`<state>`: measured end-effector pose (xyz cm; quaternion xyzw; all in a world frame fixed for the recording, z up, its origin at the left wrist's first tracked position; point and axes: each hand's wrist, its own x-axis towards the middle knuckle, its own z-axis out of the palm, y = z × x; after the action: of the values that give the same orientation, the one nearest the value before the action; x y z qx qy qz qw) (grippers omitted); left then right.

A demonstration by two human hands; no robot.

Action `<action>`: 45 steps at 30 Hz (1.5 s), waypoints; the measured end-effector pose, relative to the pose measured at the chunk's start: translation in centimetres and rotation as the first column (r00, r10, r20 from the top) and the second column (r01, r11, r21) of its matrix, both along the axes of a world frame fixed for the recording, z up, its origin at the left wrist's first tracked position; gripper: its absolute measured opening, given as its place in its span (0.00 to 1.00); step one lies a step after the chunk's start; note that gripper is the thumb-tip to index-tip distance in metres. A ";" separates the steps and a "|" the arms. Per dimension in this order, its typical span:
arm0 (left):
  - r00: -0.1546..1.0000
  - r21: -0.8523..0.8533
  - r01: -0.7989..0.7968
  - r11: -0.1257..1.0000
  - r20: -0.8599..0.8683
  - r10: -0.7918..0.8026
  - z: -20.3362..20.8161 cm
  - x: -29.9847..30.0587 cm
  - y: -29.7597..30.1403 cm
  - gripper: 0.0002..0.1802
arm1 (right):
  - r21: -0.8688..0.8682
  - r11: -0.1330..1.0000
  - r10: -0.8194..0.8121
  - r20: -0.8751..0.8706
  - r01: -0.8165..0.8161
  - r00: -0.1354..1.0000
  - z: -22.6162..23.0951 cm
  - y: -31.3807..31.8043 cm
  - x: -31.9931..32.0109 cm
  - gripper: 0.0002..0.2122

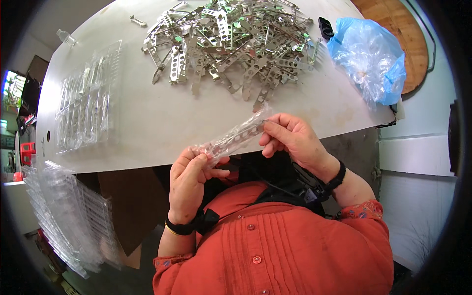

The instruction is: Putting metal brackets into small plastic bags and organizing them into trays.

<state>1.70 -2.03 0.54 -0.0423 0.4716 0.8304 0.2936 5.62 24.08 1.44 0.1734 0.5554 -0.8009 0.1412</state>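
Observation:
Both hands hold a perforated metal strip inside a clear plastic sleeve, slanting up to the right just above the table's near edge. My left hand pinches the lower left end between thumb and fingers. At the upper right end, my right hand grips the sleeve with thumb and forefinger. Beyond them lies a big heap of similar metal strips, loose and tangled. To the left, a clear plastic tray carries several wrapped strips laid in rows.
A blue plastic bag stuffed with clear sleeves sits at the right edge, with a black object beside it. Below the table's left corner stands a stack of clear trays. A small clear container lies far left.

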 end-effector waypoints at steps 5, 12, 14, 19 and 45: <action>0.997 0.146 0.061 0.987 0.039 -0.068 0.1 0.0 0.0 0.08 | -0.005 1.000 0.003 -0.006 -0.003 1.000 -0.2 0.1 -0.1 0.12; 0.985 0.292 -0.054 0.955 0.172 0.003 -0.4 -0.2 0.0 0.08 | 0.012 1.000 0.026 -0.019 -0.025 0.999 0.0 0.0 0.0 0.15; 0.982 0.301 -0.077 0.951 0.187 0.020 -0.5 -0.2 0.1 0.08 | -0.005 1.000 0.015 -0.011 -0.015 1.000 0.1 -0.2 0.2 0.15; 0.981 0.359 -0.097 0.928 0.194 0.028 -0.5 -0.1 0.5 0.08 | -0.013 0.999 0.049 0.015 -0.049 0.999 0.1 0.2 0.2 0.17; 0.989 0.346 -0.046 0.937 0.151 -0.007 0.0 0.1 0.2 0.06 | 0.154 0.982 0.130 -0.157 -0.105 0.979 1.4 1.8 -0.3 0.15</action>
<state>1.79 -1.79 0.52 -0.0565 0.2934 0.8981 0.3227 5.31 25.86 2.83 0.0824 0.6314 -0.7603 0.1284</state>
